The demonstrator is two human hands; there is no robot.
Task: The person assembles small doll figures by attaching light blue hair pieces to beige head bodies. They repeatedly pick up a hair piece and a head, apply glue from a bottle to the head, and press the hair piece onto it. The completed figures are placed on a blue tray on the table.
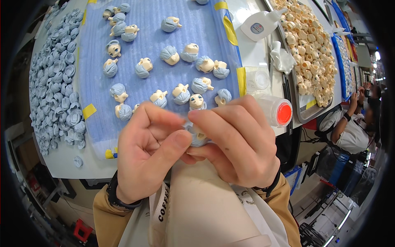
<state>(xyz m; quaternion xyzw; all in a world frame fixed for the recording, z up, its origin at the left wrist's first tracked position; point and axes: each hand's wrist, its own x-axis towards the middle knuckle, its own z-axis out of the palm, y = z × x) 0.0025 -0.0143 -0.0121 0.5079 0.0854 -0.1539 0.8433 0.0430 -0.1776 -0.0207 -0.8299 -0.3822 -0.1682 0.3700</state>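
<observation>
A small doll head (199,139) with a light blue hair piece is between my hands, near the table's front edge. My right hand (242,144) pinches it between thumb and fingers, and these cover much of it. On its other side is my left hand (150,150), fingers curled in, with the thumb and fingertips closed against the head. My left index finger is slightly blurred. Just beyond my hands, several doll heads with blue hair (181,94) lie scattered on a blue foam sheet (152,37).
Loose blue hair pieces (61,90) are heaped at the left. On the right stand a white squeeze bottle (260,25), a clear jar with an orange-red end (273,110), a crumpled white glove or cloth (283,59) and a metal tray (302,117) of skin-toned head parts. A co-worker (349,127) sits beyond.
</observation>
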